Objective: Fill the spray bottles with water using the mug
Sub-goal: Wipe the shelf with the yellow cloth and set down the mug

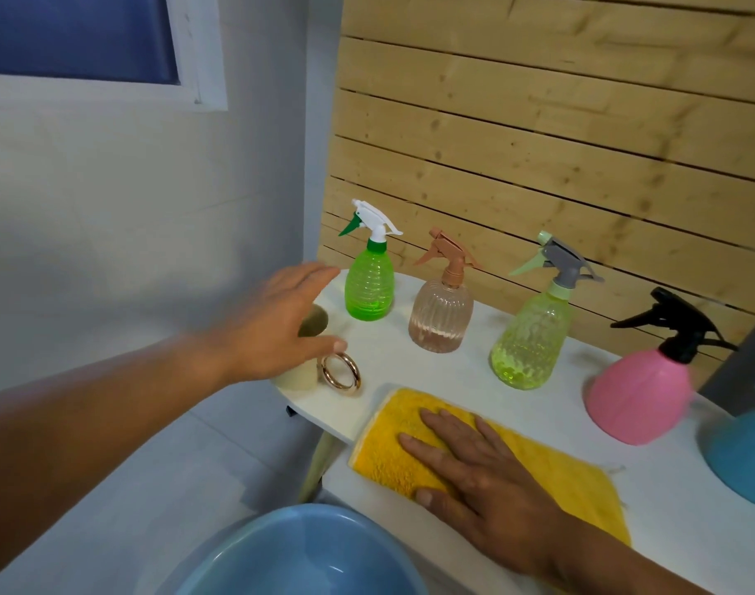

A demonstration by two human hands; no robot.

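A white worktop carries a blue basin at its near edge and a yellow cloth under the flat, spread right hand. Four spray bottles stand behind: pink, yellow-green, clear peach, green. The left hand, fingers relaxed and wide, hovers over the cream mug with gold ring handle.

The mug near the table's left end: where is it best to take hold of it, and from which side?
Probably by its gold ring handle, which sticks out toward the person. The mug stands upright, so the left hand, now open above it, could come from above and the near side and curl fingers through the ring.
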